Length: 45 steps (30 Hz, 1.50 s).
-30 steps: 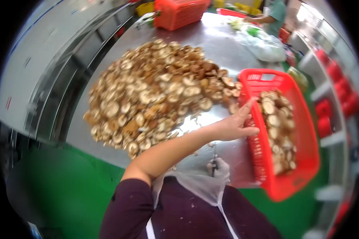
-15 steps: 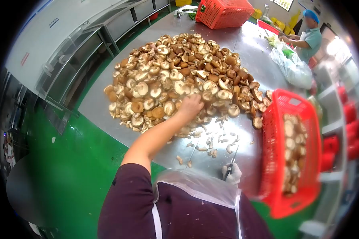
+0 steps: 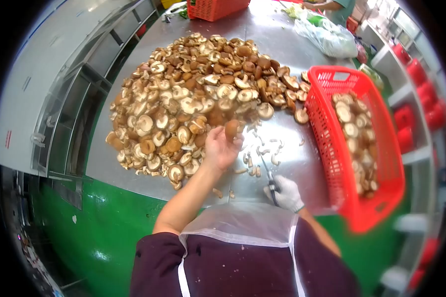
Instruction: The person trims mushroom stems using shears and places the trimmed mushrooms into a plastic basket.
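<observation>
My bare left hand (image 3: 222,149) is closed around a shiitake mushroom (image 3: 231,130), its brown cap showing above the fingers. It is raised at the near edge of a big heap of shiitake mushrooms (image 3: 183,94). In a white glove, my right hand (image 3: 286,194) grips a knife (image 3: 269,179) by its black handle, the thin blade pointing away from me. Loose cut stems (image 3: 265,148) lie scattered on the steel table between the two hands and beyond the blade.
A red plastic basket (image 3: 327,143) holding mushrooms stands at the right of the steel table (image 3: 295,171). Farther back are another red basket (image 3: 218,9), a clear plastic bag (image 3: 327,37) and a co-worker's arm (image 3: 324,5). Metal shelving lines the left.
My left hand has come back from the heap towards me with a mushroom in it. My right hand and the knife have moved up over the table. The view has shifted.
</observation>
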Each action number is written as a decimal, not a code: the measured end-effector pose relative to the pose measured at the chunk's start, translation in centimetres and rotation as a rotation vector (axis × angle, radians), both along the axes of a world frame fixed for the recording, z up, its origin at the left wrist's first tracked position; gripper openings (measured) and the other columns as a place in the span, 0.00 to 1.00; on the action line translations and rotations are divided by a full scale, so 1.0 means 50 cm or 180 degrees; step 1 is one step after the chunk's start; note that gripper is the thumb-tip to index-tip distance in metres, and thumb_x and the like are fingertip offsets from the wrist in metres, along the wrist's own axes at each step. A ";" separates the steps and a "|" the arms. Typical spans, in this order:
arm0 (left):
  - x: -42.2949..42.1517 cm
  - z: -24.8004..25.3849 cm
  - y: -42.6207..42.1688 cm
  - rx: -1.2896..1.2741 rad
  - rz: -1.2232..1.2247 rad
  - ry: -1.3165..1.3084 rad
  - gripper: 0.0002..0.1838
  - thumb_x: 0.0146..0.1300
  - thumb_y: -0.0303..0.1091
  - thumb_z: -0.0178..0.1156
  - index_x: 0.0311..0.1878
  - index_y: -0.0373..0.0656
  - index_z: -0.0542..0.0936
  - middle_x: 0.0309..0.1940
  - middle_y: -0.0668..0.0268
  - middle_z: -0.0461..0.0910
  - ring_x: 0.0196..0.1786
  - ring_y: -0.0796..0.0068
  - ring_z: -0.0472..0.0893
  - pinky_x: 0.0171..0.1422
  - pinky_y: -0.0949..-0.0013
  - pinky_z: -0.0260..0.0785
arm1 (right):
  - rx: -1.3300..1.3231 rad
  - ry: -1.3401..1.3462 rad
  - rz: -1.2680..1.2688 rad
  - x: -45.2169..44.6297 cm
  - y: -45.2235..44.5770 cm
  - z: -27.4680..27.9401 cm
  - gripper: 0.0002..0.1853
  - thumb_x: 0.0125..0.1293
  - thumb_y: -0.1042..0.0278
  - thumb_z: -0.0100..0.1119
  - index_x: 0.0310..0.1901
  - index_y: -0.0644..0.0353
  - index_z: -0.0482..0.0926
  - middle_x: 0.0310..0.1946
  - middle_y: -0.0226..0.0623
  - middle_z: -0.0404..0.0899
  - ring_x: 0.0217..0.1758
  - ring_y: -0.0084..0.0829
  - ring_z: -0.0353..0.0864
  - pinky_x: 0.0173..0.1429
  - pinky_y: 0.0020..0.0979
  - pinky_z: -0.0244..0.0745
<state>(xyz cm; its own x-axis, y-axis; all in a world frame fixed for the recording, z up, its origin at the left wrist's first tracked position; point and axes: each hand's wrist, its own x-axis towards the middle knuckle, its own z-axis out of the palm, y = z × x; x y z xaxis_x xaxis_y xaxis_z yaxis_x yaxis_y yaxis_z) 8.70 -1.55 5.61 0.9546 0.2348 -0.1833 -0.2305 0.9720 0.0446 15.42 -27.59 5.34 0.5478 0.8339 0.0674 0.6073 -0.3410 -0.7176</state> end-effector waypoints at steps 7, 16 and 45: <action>-0.011 -0.025 -0.056 -0.0054 0.0090 0.0712 0.30 0.58 0.60 0.60 0.45 0.38 0.77 0.43 0.57 0.75 0.45 0.61 0.76 0.52 0.59 0.71 | -0.0563 -0.0293 -0.0011 -0.009 0.045 0.082 0.18 0.57 0.50 0.63 0.31 0.59 0.74 0.25 0.46 0.78 0.30 0.52 0.79 0.37 0.48 0.74; -0.011 -0.031 -0.095 0.1004 0.0433 0.0912 0.22 0.70 0.51 0.46 0.49 0.40 0.75 0.45 0.55 0.79 0.50 0.59 0.78 0.56 0.58 0.70 | -0.1472 -0.0325 -0.0236 -0.014 0.057 0.109 0.19 0.59 0.48 0.57 0.30 0.60 0.77 0.24 0.50 0.81 0.30 0.50 0.82 0.37 0.46 0.77; -0.026 -0.029 -0.143 0.1257 0.0365 0.1122 0.26 0.68 0.57 0.52 0.55 0.44 0.72 0.53 0.56 0.75 0.60 0.56 0.74 0.65 0.56 0.66 | -0.0942 -0.0694 -0.0242 -0.018 0.044 0.054 0.19 0.61 0.49 0.56 0.26 0.58 0.78 0.17 0.47 0.78 0.22 0.48 0.81 0.28 0.47 0.76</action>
<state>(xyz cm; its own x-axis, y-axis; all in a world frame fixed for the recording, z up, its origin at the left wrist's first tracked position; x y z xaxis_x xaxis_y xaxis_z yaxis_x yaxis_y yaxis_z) 7.39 -8.69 4.18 0.8154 0.4498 -0.3644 -0.2394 0.8351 0.4952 14.50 -25.37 8.06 0.6083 0.7922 -0.0485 0.6999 -0.5642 -0.4379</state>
